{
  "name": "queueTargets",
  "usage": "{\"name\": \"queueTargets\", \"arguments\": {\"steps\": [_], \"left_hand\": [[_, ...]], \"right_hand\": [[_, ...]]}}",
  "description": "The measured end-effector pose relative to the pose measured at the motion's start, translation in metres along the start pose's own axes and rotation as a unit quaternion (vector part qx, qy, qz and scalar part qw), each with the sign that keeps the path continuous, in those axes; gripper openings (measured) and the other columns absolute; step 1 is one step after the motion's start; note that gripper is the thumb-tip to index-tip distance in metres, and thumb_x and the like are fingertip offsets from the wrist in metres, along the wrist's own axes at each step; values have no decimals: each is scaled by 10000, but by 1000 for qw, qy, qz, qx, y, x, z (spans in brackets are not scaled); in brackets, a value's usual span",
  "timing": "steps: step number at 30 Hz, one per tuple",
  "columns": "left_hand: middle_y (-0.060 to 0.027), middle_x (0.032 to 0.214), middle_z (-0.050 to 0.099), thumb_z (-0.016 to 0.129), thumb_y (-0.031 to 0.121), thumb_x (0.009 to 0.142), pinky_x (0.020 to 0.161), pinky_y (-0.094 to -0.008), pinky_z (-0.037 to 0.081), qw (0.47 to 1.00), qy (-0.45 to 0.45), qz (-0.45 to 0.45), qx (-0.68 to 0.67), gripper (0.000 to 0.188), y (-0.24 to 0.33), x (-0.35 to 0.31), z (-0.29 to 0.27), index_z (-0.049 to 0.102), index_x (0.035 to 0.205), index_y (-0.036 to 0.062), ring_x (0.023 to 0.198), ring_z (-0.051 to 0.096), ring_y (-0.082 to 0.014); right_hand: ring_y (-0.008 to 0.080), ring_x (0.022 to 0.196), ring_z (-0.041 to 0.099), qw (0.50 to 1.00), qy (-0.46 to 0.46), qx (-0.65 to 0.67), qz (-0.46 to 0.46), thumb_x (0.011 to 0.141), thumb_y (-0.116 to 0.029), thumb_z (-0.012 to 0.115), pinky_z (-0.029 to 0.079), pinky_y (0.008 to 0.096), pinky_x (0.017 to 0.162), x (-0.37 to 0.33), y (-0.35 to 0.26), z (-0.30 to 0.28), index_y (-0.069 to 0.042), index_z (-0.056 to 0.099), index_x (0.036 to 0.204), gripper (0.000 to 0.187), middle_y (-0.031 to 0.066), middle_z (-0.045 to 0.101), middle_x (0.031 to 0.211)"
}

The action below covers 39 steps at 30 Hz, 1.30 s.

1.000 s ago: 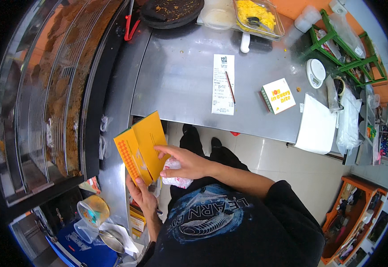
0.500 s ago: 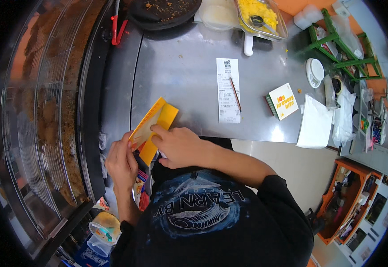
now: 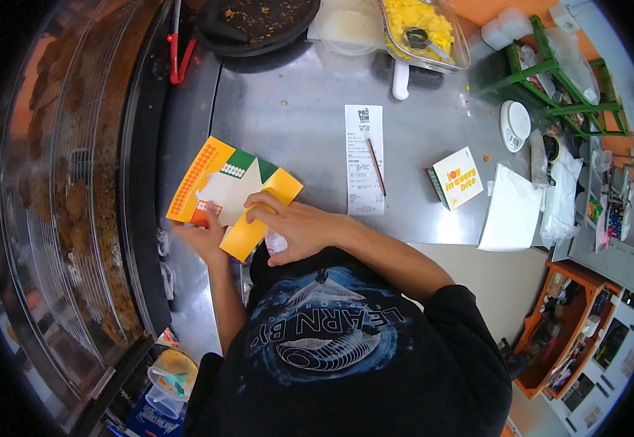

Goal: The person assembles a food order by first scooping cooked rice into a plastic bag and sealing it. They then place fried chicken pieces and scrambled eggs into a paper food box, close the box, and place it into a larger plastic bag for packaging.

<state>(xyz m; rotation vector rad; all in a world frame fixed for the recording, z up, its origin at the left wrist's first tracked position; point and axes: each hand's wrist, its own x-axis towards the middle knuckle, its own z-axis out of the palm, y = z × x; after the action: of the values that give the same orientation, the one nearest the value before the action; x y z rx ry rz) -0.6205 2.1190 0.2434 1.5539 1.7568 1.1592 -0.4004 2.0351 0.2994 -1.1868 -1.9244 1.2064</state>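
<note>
The right hand (image 3: 299, 229) curls its fingers over an unfolded yellow carton (image 3: 233, 197), a wrapped bundle (image 3: 275, 242) beneath the palm; the left hand (image 3: 204, 240) pinches the opposite side, near a steel counter (image 3: 280, 131) bearing a receipt (image 3: 361, 175).

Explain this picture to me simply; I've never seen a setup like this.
There's no machine here, only a person's two bare hands. A fisheye camera worn on the head looks down, so straight edges bend near the rim. The left hand holds an open yellow box. The right hand touches it too, with a wrapped bundle in its grip. On the metal counter lie a receipt with a thin stick across it, a smaller box, a scale and a dish of yellow food.
</note>
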Motion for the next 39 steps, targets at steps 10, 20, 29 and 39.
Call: {"name": "queueTargets", "arguments": {"steps": [10, 20, 29, 39], "left_hand": [[-165, 1372, 533, 773, 73, 835, 1009, -337, 478, 897, -326, -285, -93, 781, 7, 8, -25, 299, 1452, 10, 1175, 602, -244], [-291, 1258, 610, 487, -112, 801, 1057, -427, 465, 987, -116, 77, 84, 702, -4, -29, 7, 341, 1487, -65, 1217, 609, -367], [-331, 1238, 594, 448, -88, 842, 1012, -529, 434, 979, -157, 29, 123, 550, 3, -54, 19, 448, 1392, -94, 1151, 575, -491], [-318, 1104, 626, 463, -34, 866, 926, -568, 434, 984, -153, 31, 89, 443, 6, -51, 24, 501, 1306, -74, 1021, 588, -491]], "right_hand": [[364, 1219, 565, 999, -44, -9, -8, 727, -290, 854, 525, 473, 950, 1, 6, -9, -125, 476, 1329, 730, 137, 382, 1453], [226, 1147, 639, 939, 104, 193, 264, 881, -315, 774, 513, 348, 963, -25, 25, -27, -72, 563, 1386, 599, 132, 618, 1304], [237, 1089, 656, 908, 233, 297, 182, 923, -230, 711, 512, 357, 942, 42, 23, 8, -39, 677, 1194, 334, 151, 678, 1173], [415, 1247, 536, 957, 235, -64, 161, 919, -138, 609, 436, 498, 1076, 34, 54, 26, -47, 670, 1187, 290, 242, 556, 1327]]}}
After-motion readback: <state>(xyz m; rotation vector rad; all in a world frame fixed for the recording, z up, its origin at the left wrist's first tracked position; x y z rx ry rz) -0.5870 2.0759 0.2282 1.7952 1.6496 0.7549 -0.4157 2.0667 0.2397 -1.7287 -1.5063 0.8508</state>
